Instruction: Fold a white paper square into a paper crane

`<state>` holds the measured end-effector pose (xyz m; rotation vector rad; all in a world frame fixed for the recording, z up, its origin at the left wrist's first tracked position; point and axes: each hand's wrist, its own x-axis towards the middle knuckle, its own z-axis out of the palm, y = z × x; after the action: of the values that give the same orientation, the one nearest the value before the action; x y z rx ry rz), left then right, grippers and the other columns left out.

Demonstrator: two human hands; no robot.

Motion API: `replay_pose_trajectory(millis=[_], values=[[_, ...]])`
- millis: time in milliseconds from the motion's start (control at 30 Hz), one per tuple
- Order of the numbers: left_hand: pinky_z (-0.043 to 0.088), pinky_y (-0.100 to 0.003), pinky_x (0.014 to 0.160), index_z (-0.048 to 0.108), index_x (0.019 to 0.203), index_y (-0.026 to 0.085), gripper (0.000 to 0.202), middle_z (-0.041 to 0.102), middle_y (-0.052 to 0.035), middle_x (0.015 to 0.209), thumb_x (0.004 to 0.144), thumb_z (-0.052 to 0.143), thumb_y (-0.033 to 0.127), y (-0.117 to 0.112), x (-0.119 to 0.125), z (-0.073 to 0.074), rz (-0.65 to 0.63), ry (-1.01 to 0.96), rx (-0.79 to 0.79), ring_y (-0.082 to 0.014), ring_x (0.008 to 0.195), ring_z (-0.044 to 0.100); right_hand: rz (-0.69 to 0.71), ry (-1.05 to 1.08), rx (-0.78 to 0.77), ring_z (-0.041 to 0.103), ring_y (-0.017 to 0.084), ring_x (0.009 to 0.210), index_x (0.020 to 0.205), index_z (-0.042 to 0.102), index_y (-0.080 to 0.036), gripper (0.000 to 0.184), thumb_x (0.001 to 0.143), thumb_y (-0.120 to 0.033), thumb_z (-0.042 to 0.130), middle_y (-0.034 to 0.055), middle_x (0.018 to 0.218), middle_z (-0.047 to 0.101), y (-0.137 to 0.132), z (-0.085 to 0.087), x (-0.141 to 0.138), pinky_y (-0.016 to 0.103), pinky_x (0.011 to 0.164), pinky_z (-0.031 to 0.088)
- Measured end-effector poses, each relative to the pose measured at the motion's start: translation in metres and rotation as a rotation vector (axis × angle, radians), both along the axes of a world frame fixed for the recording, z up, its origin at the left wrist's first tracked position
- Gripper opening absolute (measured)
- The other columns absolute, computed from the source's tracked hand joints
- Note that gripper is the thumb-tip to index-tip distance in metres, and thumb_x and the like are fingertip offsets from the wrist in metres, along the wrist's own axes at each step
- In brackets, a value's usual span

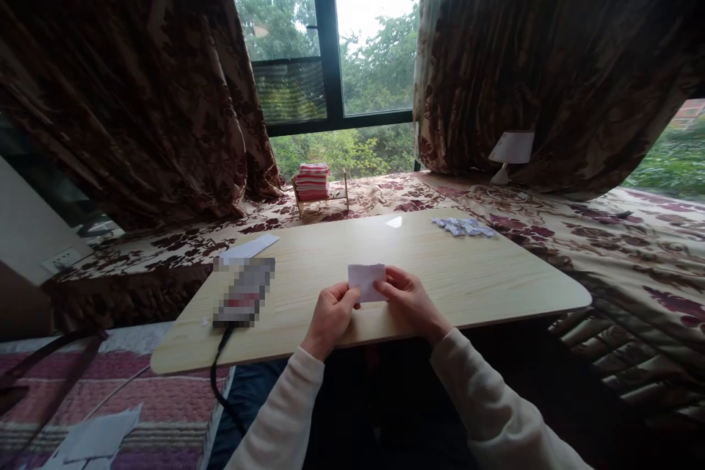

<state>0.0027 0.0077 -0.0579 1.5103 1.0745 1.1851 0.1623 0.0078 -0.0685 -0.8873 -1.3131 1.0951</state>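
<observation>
A small white rectangular piece of paper (365,277) is held up over the near edge of the table (313,257). My left hand (331,316) pinches its lower left corner between thumb and fingers. At the right edge, my right hand (412,299) grips the same paper, thumb in front and fingers behind. Several small folded paper pieces (463,227) lie in a cluster at the table's far right. Toward the far left of the tabletop rest flat white paper sheets (250,246).
A blurred-out device (242,294) with a black cable (217,374) lies on the table's left. Beyond the table, a small rack holds striped folded cloth (312,181). A white lamp (511,150) stands at the back right. More paper (99,435) lies on the quilt at lower left.
</observation>
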Motion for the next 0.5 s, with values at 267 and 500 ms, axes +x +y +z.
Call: replay_pose_trajectory(millis=[267, 500], values=[[0.04, -0.025, 0.058, 0.065, 0.059, 0.016, 0.029, 0.059, -0.0015, 0.057, 0.076, 0.058, 0.038, -0.0008, -0.0005, 0.0001, -0.04, 0.004, -0.022, -0.0152, 0.058, 0.051, 0.029, -0.021, 0.04, 0.064, 0.022, 0.085, 0.092, 0.074, -0.02, 0.026, 0.075, -0.036, 0.065, 0.0055, 0.092, 0.073, -0.0012, -0.0029, 0.0019, 0.035, 0.078, 0.05], [0.04, -0.027, 0.061, 0.059, 0.047, 0.018, 0.033, 0.058, -0.0025, 0.052, 0.076, 0.052, 0.032, 0.0013, -0.0038, 0.0044, -0.061, -0.002, -0.023, -0.0168, 0.059, 0.053, 0.088, -0.101, 0.125, 0.06, 0.02, 0.082, 0.084, 0.078, -0.022, 0.022, 0.079, -0.036, 0.062, 0.0035, 0.082, 0.066, -0.0061, 0.0047, 0.0024, 0.033, 0.079, 0.046]])
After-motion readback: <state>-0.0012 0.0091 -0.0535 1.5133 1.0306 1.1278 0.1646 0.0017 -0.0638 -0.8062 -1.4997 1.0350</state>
